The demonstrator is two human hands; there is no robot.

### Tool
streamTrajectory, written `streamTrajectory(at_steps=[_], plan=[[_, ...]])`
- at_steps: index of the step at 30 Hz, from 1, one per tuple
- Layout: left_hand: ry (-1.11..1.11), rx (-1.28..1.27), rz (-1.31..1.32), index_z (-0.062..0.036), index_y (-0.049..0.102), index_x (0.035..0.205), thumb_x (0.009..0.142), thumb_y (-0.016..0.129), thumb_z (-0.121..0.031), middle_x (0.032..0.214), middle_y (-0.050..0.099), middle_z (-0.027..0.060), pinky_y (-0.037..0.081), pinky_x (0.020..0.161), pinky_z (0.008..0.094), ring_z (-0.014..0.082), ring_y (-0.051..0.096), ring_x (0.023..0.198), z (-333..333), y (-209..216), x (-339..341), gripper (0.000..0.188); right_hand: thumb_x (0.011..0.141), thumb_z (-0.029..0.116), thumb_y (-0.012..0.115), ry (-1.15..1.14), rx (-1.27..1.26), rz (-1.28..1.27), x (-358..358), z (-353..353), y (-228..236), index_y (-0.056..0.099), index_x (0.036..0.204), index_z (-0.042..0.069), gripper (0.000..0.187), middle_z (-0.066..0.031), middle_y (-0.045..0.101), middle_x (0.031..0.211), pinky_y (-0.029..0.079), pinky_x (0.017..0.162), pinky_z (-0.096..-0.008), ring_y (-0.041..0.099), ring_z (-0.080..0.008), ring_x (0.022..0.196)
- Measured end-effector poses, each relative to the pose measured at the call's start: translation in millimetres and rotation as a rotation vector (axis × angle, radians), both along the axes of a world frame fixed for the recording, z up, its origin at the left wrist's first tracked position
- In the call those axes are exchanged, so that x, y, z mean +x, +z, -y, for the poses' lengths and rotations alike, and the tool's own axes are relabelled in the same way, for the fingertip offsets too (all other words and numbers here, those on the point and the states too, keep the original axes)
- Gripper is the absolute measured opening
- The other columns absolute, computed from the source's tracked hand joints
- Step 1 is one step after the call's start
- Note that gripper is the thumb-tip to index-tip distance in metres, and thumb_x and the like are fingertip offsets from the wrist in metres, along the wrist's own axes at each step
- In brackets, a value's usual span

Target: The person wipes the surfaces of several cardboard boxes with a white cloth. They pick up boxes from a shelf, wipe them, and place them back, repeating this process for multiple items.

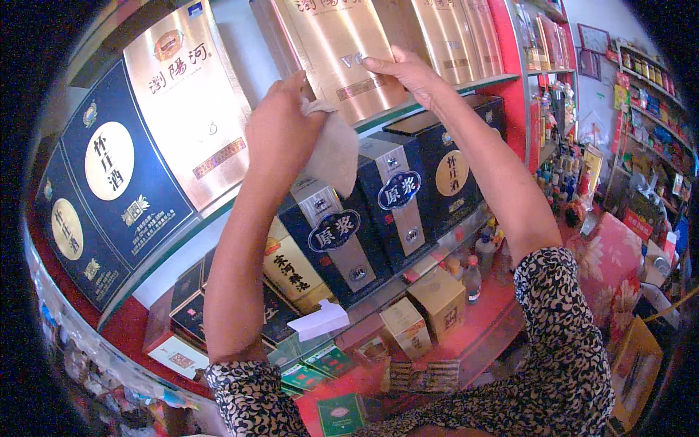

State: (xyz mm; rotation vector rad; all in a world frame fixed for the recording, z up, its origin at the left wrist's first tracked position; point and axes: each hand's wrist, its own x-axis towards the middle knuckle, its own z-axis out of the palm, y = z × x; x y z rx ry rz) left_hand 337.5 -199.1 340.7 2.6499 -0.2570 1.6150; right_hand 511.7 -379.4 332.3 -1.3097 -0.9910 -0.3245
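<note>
A tall gold box point(338, 62) stands on the upper glass shelf, between my two hands. My left hand point(284, 124) is closed on a pale cloth point(335, 149), which hangs down past the shelf's edge beside the box's lower left corner. On the box's right side, my right hand point(411, 73) grips it, the thumb on its front face and the other fingers partly hidden behind the edge. Left of my left hand, another gold box point(186, 95) leans at the picture's tilt next to dark blue boxes point(124, 164) with cream ovals.
The glass shelf edge point(429, 109) runs under the gold boxes. Below it stand dark boxes with silver bands point(400, 193). Lower down are small tan boxes point(437, 302), a small bottle point(472, 280), a white paper piece point(319, 320) and green packs point(340, 415) on a red surface.
</note>
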Motion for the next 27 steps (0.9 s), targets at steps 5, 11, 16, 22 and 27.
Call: streamTrajectory(at_steps=[5, 11, 16, 22, 27], plan=[[0.040, 0.088, 0.240, -0.0114, 0.058, 0.123, 0.073, 0.068, -0.011, 0.106, 0.063, 0.0133, 0.052, 0.081, 0.0402, 0.0308, 0.064, 0.094, -21.3, -2.0, -30.0, 0.051, 0.081, 0.046, 0.073, 0.005, -0.080, 0.031, 20.1, -12.5, 3.8, 0.053, 0.119, 0.005, 0.059, -0.0031, 0.062, 0.103, 0.048, 0.082, -0.0275, 0.059, -0.0115, 0.094], [-0.052, -0.029, 0.224, -0.0095, 0.061, 0.121, 0.072, 0.071, -0.008, 0.100, 0.062, 0.0104, 0.050, 0.084, 0.0349, 0.0266, 0.063, 0.091, -54.2, -1.7, -15.4, 0.050, 0.079, 0.037, 0.077, 0.041, -0.107, 0.059, -3.3, -26.9, 11.7, 0.054, 0.119, 0.003, 0.058, -0.0071, 0.065, 0.102, 0.053, 0.073, -0.0281, 0.064, -0.0128, 0.089], [0.017, -0.043, 0.147, -0.0089, 0.061, 0.122, 0.072, 0.071, -0.007, 0.096, 0.061, 0.0099, 0.049, 0.084, 0.0343, 0.0250, 0.062, 0.091, -46.6, -1.1, -16.2, 0.051, 0.079, 0.052, 0.071, -0.059, -0.359, 0.098, -5.2, -27.2, 17.1, 0.049, 0.129, 0.009, 0.069, -0.0073, 0.060, 0.115, 0.049, 0.080, -0.0337, 0.057, -0.0194, 0.104], [-0.076, -0.031, 0.054, -0.0074, 0.061, 0.123, 0.072, 0.070, -0.007, 0.092, 0.059, 0.0093, 0.048, 0.084, 0.0349, 0.0241, 0.061, 0.089, -47.1, -0.8, -9.0, 0.051, 0.087, 0.041, 0.066, 0.081, -0.382, 0.084, 7.0, -24.2, 15.8, 0.039, 0.140, 0.007, 0.069, -0.0099, 0.053, 0.130, 0.050, 0.088, -0.0378, 0.052, -0.0206, 0.116], [-0.089, -0.036, 0.032, -0.0081, 0.059, 0.126, 0.073, 0.069, -0.005, 0.090, 0.059, 0.0085, 0.048, 0.085, 0.0334, 0.0221, 0.060, 0.088, -52.5, -0.2, -5.2, 0.054, 0.088, 0.035, 0.065, 0.192, -0.404, 0.070, 5.2, -25.6, 16.8, 0.037, 0.141, 0.006, 0.067, -0.0100, 0.051, 0.131, 0.048, 0.093, -0.0401, 0.049, -0.0213, 0.120]])
